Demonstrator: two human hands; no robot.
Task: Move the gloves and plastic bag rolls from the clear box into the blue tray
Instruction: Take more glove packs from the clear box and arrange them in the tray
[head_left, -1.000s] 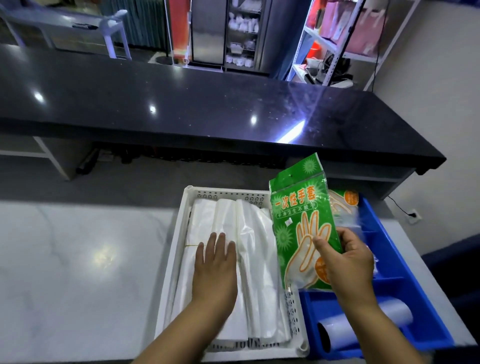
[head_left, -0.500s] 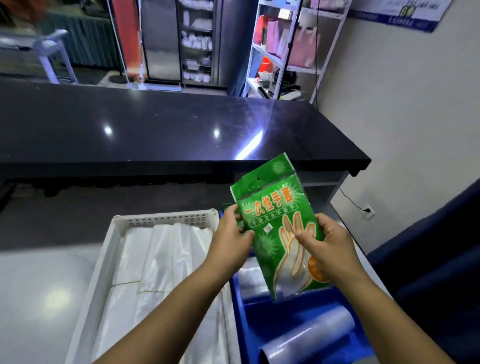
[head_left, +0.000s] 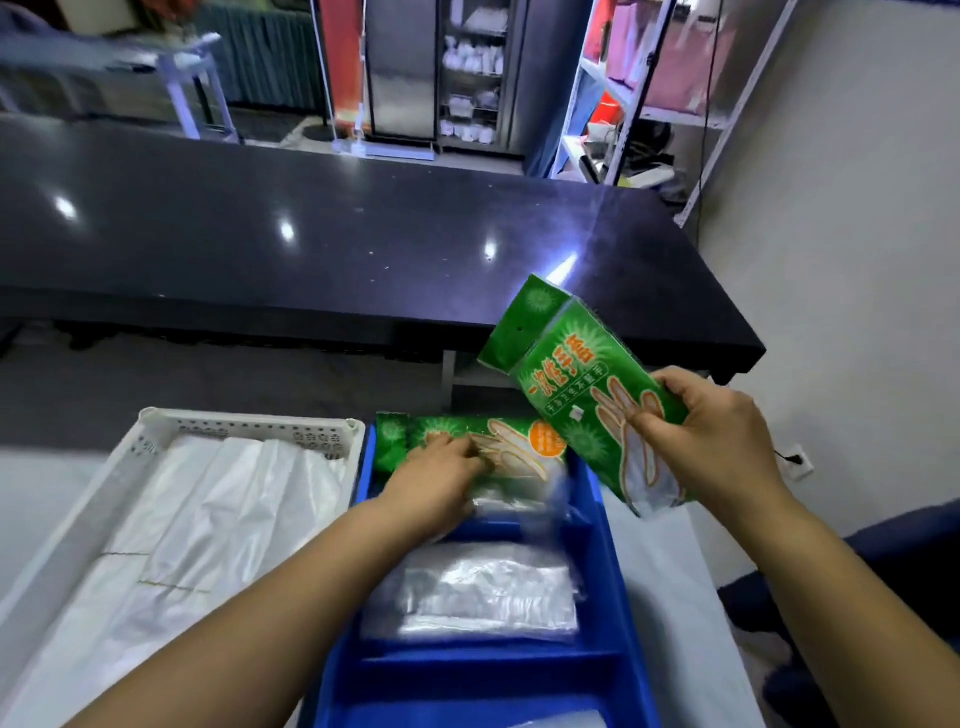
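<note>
My right hand (head_left: 711, 436) grips a green packet of disposable gloves (head_left: 566, 374) and holds it tilted in the air above the right side of the blue tray (head_left: 467, 670). A second green glove packet (head_left: 519, 441) lies in the tray's far compartment. My left hand (head_left: 441, 473) is on that packet's left part with its fingers curled over it. The tray's middle compartment holds a clear pack of plastic bags (head_left: 483, 587). A pale plastic item, cut off by the frame, shows at the tray's near end (head_left: 561, 719).
A white perforated basket (head_left: 249, 421) with folded white plastic bags (head_left: 208, 519) stands directly left of the tray on the pale worktop. A raised black counter (head_left: 363, 244) runs across behind both. A wall is close on the right.
My left hand has left the upright packet and come down onto a second packet in the tray's far compartment. My right hand has carried its packet to the right and tilted it.
</note>
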